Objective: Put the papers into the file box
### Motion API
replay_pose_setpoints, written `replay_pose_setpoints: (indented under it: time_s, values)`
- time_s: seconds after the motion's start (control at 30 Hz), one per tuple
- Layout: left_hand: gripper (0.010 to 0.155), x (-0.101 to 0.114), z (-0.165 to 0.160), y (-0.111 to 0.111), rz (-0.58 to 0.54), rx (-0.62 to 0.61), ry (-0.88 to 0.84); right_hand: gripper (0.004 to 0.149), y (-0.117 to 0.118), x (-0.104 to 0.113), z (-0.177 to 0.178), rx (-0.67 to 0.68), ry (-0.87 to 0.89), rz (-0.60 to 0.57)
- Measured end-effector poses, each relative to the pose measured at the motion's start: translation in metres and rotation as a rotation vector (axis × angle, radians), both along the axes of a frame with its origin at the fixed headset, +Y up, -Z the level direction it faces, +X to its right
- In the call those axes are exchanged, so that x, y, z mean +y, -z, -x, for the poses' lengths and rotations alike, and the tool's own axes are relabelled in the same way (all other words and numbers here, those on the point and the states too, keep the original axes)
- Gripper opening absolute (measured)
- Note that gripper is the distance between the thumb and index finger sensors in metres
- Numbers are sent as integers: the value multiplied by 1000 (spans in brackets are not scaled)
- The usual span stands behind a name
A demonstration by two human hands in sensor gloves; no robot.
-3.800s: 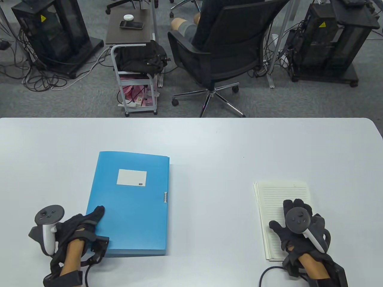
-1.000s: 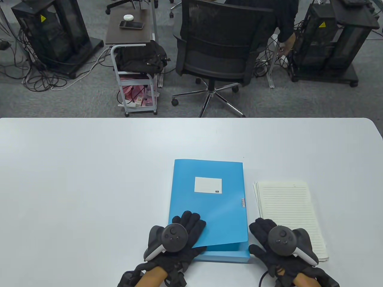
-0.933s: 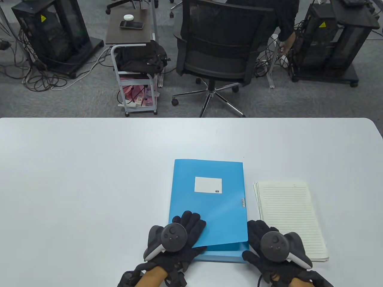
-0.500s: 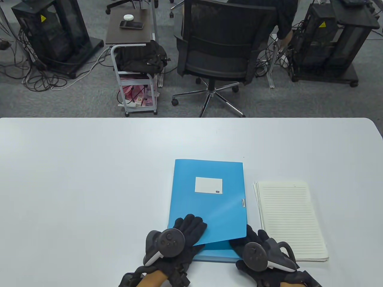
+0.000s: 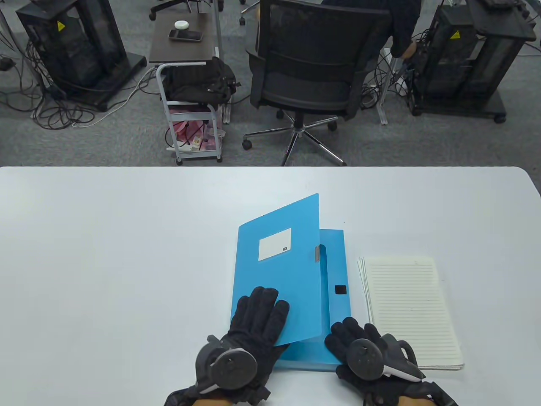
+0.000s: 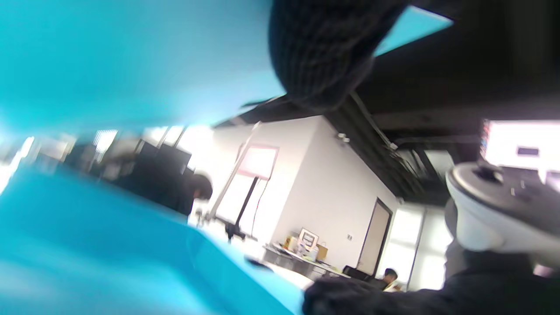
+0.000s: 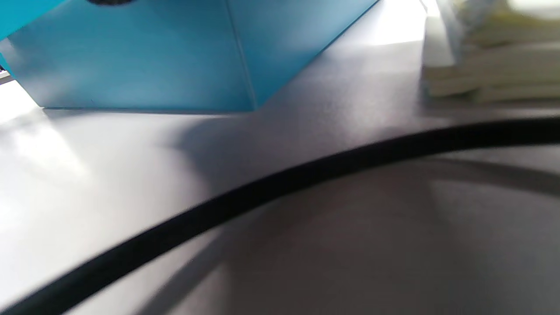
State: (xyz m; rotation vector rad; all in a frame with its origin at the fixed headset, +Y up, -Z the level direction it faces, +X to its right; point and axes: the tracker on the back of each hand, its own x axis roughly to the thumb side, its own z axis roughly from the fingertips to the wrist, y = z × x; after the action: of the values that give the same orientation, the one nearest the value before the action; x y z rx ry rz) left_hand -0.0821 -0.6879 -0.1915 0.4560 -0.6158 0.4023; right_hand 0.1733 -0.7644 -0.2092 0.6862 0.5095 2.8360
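The blue file box (image 5: 336,270) lies on the white table, its lid (image 5: 287,275) raised and swung up toward the left. My left hand (image 5: 264,315) grips the lid's near edge, fingers spread on its outer face. The blurred left wrist view looks between lid (image 6: 131,57) and base (image 6: 87,253), with a gloved finger (image 6: 319,57) on the lid. My right hand (image 5: 344,336) rests with open fingers on the base's near right corner. The stack of lined papers (image 5: 408,304) lies just right of the box, untouched. The right wrist view shows the box wall (image 7: 153,57) and paper edges (image 7: 494,65).
A black clasp patch (image 5: 340,289) sits on the box's right flap. A black glove cable (image 7: 262,192) crosses the table near the front edge. Beyond the far table edge stand an office chair (image 5: 308,80) and a small cart (image 5: 192,105).
The box was slid from the left to beside the papers. In the last half second the lid has swung up and left in my left hand; my right hand moved to the base's corner.
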Motion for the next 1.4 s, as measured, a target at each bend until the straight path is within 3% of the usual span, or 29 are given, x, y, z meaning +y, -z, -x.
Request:
replay_pose_setpoints:
  time_s: [0.1,0.17,0.23,0.3,0.37,0.43,0.5,0.57,0.67,0.8,0.93,1.13,1.4]
  values:
    - [94,16,-15,-21,-279,151,211,63,0,0,-1,6,8,3]
    - [97,23,-29,-39,-522,261,349,64,1,-1,-2,15,37,30]
    - [95,23,-39,-46,-645,300,494,65,2,0,-3,17,49,45]
    - [103,28,-40,-49,-744,341,621,65,2,-1,-4,16,57,47]
    - [100,35,-38,-51,-790,396,703,65,2,0,-3,19,57,45]
    - [86,44,-38,-44,-639,584,844,65,2,0,-4,23,50,42]
    - [78,47,-34,-25,-449,902,993,65,3,0,-5,23,65,51]
    - [69,41,-26,-3,-276,975,1067,64,4,1,-5,25,73,58]
    - [65,10,-1,38,-13,974,1110,63,4,1,-5,29,64,49]
    - [72,-30,40,68,224,1018,1028,63,5,1,-6,32,63,47]
    - [75,-52,83,78,393,1011,796,62,3,2,-4,37,33,16]
    - [78,-89,136,87,784,950,481,62,4,1,-5,38,50,25]
    - [77,-120,161,91,1115,796,197,60,5,2,-5,26,67,34]
